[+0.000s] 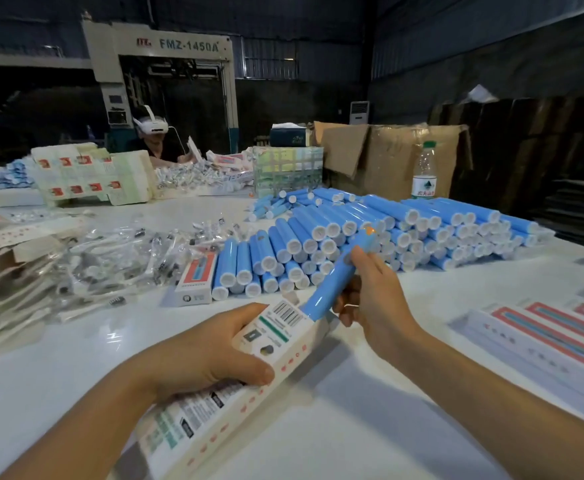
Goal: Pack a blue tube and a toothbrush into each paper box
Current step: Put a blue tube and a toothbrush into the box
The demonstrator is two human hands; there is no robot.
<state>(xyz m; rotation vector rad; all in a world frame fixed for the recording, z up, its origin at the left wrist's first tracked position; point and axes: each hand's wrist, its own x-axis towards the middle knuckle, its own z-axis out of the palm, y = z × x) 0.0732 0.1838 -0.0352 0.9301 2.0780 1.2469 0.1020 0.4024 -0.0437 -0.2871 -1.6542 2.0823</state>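
Two hands: left (210,348) gripping one paper box (235,386), right (370,296) pinching one blue tube (332,289) (its lower end inside the box mouth).

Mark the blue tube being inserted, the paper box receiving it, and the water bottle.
blue tube (332,284), head view, middle of its barrel.
paper box (276,336), head view, printed top face near the open end.
water bottle (424,174), head view, clear body above the label.

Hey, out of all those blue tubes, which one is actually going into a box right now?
The blue tube held by the right hand, its lower end entering the paper box gripped by the left hand. The others lie stacked on the table.
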